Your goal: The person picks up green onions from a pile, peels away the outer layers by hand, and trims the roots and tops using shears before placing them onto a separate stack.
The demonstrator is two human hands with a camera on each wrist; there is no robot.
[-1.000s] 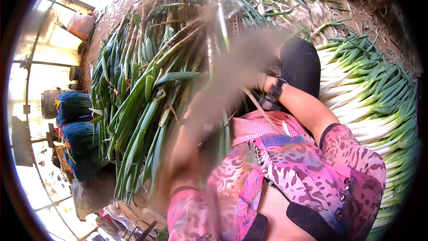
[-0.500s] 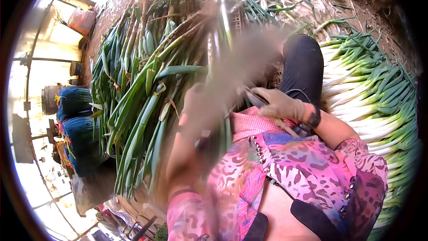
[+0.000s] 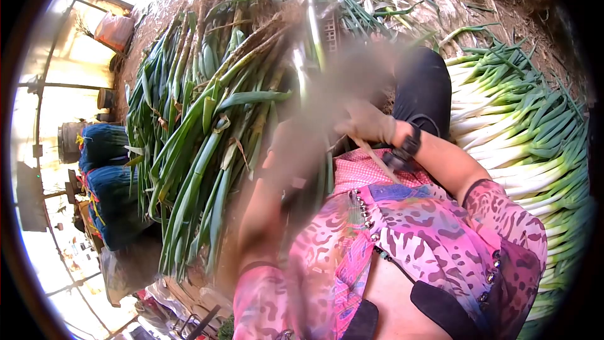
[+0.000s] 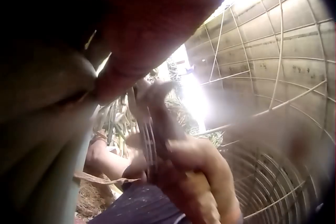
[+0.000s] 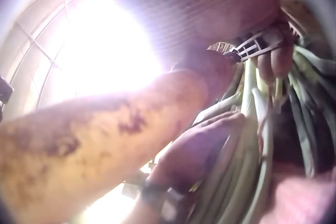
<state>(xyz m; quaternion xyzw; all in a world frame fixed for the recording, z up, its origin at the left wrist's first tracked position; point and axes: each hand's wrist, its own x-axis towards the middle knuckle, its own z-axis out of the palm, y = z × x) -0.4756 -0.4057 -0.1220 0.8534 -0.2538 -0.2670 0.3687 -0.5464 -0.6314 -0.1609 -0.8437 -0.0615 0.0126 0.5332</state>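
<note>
In the head view a hazy smear covers the middle, partly hiding my left hand [image 3: 283,141]. The right wrist view shows that left hand [image 5: 210,137] wrapped around long green onions [image 5: 249,145], leaves trailing down toward the body. My right hand [image 3: 371,123], in a light glove, is close to it at the lap. Between its fingers is a small slotted metal tool [image 5: 257,45], held beside the stalks. A thin tan strip [image 3: 379,162] hangs under that hand over the pink checked cloth. One pale stalk [image 3: 299,69] points away past the smear.
Untrimmed green onions [image 3: 201,132] are heaped at the left. Trimmed ones with white stems [image 3: 497,126] lie in a row at the right, beside a bent knee [image 3: 425,88]. Loose leaves [image 3: 358,0] litter the ground ahead. Blue-tied bundles [image 3: 113,201] stand far left.
My right hand drew back toward the right and the body half a second ago, and is now forward again near the left. The stalk ahead looks whiter than a second ago.
</note>
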